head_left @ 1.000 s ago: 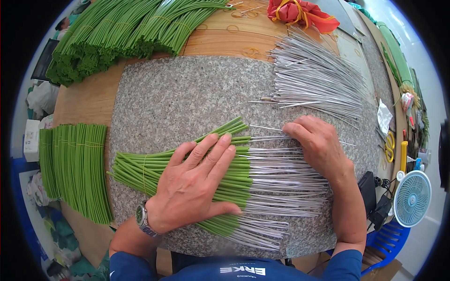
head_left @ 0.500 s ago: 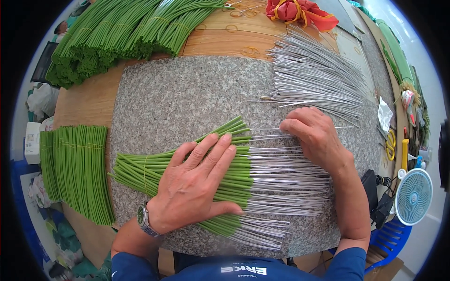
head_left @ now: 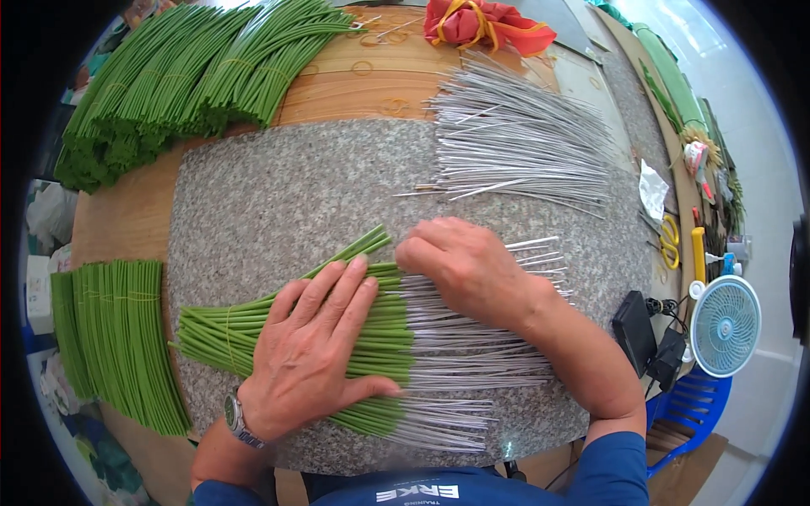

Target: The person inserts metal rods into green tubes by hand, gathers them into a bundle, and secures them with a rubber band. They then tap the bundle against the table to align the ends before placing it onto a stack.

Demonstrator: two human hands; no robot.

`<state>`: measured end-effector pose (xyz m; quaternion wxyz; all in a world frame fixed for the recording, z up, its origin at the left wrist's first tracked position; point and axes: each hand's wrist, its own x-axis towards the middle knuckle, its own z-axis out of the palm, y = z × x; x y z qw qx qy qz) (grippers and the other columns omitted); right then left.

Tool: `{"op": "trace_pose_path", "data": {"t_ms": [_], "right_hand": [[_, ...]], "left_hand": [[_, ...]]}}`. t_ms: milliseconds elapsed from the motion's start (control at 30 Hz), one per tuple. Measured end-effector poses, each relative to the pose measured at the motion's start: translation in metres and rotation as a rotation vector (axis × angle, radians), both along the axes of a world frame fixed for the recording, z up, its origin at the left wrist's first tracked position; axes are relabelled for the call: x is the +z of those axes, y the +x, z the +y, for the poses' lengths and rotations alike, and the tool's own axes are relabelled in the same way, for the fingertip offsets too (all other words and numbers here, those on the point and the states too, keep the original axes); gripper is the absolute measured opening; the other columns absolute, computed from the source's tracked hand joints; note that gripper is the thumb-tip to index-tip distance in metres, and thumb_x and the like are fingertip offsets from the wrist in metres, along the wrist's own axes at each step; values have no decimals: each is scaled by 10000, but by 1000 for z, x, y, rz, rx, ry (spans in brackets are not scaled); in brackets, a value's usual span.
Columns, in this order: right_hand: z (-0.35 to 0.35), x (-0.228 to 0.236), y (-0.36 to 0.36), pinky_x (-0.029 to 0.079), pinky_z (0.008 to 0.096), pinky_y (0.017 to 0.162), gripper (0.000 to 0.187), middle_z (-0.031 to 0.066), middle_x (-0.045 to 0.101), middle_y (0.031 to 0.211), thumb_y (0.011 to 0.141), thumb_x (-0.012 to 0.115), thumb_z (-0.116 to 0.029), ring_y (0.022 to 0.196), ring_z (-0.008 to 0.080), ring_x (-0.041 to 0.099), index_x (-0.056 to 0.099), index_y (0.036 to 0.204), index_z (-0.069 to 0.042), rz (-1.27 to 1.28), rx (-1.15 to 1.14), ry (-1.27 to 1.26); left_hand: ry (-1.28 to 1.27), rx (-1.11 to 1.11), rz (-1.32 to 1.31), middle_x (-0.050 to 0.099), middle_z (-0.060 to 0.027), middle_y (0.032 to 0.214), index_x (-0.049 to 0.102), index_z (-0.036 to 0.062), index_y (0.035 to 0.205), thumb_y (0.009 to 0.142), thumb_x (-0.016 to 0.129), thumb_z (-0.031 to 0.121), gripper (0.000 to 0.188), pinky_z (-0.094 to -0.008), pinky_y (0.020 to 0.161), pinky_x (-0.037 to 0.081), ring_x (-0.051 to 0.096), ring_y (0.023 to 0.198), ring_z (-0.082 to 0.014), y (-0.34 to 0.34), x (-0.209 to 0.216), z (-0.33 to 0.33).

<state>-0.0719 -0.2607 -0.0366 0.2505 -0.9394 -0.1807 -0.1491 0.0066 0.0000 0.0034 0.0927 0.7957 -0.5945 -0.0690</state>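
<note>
Rests the open left hand (head_left: 305, 337) flat on a banded fan of slender green stems (head_left: 384, 331), toward the near edge of a granite slab (head_left: 287, 185). Curls the right hand (head_left: 468, 268) nearly closed beside the upper stem tips, over silver wires (head_left: 481, 367) protruding from the stems; cannot tell whether pinching one. Includes a loose wire pile (head_left: 523, 139) at the slab's far right corner, green bundles (head_left: 126, 337) beyond its left edge.
</note>
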Motion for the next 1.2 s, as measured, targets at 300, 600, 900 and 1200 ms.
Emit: {"op": "trace_pose_path", "data": {"t_ms": [300,600,900,1200], "right_hand": [[-78,3,-16,489,393,895,193,23,656,973,839,770,-44,1004,248,655,691,994,-126,-189,-408,-267],[-75,7,-9,481,380,862,180,28,666,986,826,739,11,963,242,650,628,910,-103,-201,-239,-132],[-45,7,1,593,367,750,165,74,716,988,876,701,16,885,250,721,692,1025,-54,-344,-93,-86],[-33,29,-6,579,372,700,204,40,697,945,822,706,-33,856,229,700,735,1016,-88,-153,-189,-340]], "left_hand": [[-20,-8,12,531,-191,1616,572,-44,1491,819,722,763,1061,-503,1205,365,505,1476,-351,-1,1,-2],[-26,-5,2,544,-186,1613,560,-27,1513,789,683,838,1134,-492,1212,366,518,1477,-356,0,-2,-2],[-21,-2,0,548,-175,1612,565,-16,1513,790,674,844,1129,-485,1214,365,517,1481,-339,0,-2,-2],[-46,3,45,544,-198,1596,580,-50,1475,793,752,731,1051,-491,1201,377,502,1473,-348,1,0,1]]}}
